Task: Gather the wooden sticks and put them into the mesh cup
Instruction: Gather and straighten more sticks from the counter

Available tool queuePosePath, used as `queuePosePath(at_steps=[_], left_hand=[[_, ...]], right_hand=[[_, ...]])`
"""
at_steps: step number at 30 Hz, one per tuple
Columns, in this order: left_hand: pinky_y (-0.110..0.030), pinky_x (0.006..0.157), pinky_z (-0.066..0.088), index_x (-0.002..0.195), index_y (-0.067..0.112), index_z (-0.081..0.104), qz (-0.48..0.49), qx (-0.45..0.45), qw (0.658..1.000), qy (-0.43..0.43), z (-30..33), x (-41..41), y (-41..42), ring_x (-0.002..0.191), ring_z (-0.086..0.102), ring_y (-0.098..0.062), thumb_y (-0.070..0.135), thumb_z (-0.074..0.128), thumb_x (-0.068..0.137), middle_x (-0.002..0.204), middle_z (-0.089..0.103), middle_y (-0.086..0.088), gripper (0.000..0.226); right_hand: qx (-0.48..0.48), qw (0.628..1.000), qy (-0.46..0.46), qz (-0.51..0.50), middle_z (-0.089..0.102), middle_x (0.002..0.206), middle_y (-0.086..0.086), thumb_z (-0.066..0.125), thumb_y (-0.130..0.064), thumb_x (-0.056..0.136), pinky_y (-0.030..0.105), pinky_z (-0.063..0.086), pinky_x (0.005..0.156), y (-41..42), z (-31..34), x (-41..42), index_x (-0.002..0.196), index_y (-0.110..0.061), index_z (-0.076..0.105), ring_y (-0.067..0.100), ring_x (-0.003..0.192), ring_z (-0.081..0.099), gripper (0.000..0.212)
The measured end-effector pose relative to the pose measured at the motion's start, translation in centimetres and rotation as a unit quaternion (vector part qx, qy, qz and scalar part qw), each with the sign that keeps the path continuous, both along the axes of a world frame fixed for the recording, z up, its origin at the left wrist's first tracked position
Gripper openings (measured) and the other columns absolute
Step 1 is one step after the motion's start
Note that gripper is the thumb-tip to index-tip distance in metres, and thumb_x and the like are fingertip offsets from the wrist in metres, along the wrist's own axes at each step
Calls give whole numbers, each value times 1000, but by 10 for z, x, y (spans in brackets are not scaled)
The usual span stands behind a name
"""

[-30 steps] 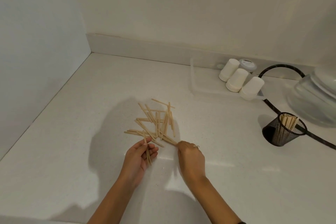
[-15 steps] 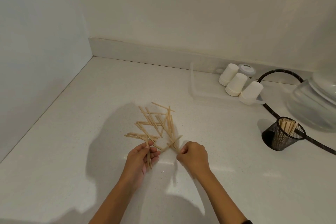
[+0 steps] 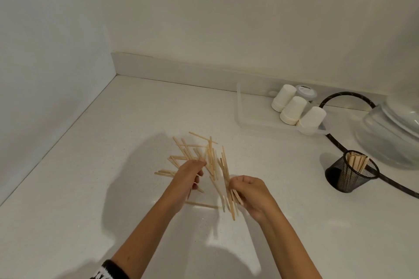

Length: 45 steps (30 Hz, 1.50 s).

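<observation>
A loose pile of pale wooden sticks (image 3: 195, 152) lies on the white counter in the middle. My right hand (image 3: 250, 192) grips a bundle of several sticks (image 3: 226, 179), which point up and away and stick out below the fist. My left hand (image 3: 188, 179) reaches into the near side of the pile, fingers curled around sticks there. One stick (image 3: 200, 204) lies flat on the counter between my hands. A black mesh cup (image 3: 349, 173) stands at the right, holding several sticks upright.
Three white paper cups (image 3: 294, 110) lie on a clear plastic tray (image 3: 254, 120) at the back right. A black hose (image 3: 335, 99) curves behind the mesh cup, next to a large glass jar (image 3: 394, 133). Walls close the left and back.
My right hand has taken up a bundle of sticks and lifted it toward me. My left hand moved forward into the pile. One stick now lies alone near my wrists.
</observation>
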<state>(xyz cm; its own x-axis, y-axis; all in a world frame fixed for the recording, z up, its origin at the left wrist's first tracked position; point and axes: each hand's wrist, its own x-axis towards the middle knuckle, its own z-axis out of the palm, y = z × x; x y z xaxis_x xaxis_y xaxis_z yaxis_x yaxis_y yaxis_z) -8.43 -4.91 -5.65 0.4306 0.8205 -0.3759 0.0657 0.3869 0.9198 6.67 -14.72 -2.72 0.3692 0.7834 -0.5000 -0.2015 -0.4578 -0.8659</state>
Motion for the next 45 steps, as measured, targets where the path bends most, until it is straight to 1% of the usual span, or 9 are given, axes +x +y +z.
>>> queuePosePath(at_steps=[7,11,15,18,21,24,27,36,45], left_hand=[[-23,70,43,98,12,61,-70,-110,985,-112,14,31,-14,76,53,-10,63,47,86,83,57,2,54],[-22,73,53,99,2,62,-19,-134,983,-123,11,40,-19,86,70,-16,47,45,95,85,72,-7,48],[-27,66,52,84,4,56,67,-135,979,-134,8,37,-16,66,62,-16,39,41,99,70,59,-6,41],[-25,48,38,72,15,44,107,-73,982,-141,13,31,-8,46,37,-9,43,45,97,54,39,3,38],[-22,42,30,63,20,38,97,36,985,-136,22,27,-1,42,27,-8,49,53,89,51,32,6,42],[-22,45,34,58,20,37,68,142,978,-139,29,27,-2,42,29,-9,53,57,86,47,33,6,48],[-25,55,41,59,17,39,58,200,968,-138,33,27,-5,46,36,-12,53,61,84,48,38,4,49],[-21,55,40,59,12,38,87,201,965,-146,32,24,-9,46,34,-12,53,63,83,47,35,4,54],[-23,45,33,59,11,37,93,168,964,-183,31,12,-3,42,30,-13,45,63,87,46,33,-1,50]], right_hand=[[49,993,-96,-42,70,61,3,69,-4,72,25,55,60,16,11,-24,62,-12,71,14,59,68,13],[43,953,-301,-7,71,62,-2,66,-11,76,21,54,61,18,11,-40,65,-19,73,12,63,67,15],[92,943,-318,15,72,66,-6,66,-19,82,18,52,62,11,15,-46,69,-25,75,8,66,67,17],[76,963,-254,-55,71,76,-12,64,-23,86,16,52,69,6,11,-46,75,-35,70,4,76,66,17],[9,991,-2,-134,70,89,6,58,-17,90,27,55,73,6,2,-51,87,-13,68,19,82,67,11],[-23,938,293,-182,65,100,23,48,-14,97,39,51,83,10,0,-58,101,8,60,31,92,64,25],[4,886,426,-186,61,110,29,40,-11,100,43,51,85,13,6,-63,110,14,55,37,99,62,31],[36,878,422,-221,61,101,28,38,-2,99,37,60,61,19,14,-68,117,14,50,34,88,64,27],[64,899,386,-198,65,104,26,41,-2,98,37,51,87,18,18,-89,105,13,60,30,97,64,25]])
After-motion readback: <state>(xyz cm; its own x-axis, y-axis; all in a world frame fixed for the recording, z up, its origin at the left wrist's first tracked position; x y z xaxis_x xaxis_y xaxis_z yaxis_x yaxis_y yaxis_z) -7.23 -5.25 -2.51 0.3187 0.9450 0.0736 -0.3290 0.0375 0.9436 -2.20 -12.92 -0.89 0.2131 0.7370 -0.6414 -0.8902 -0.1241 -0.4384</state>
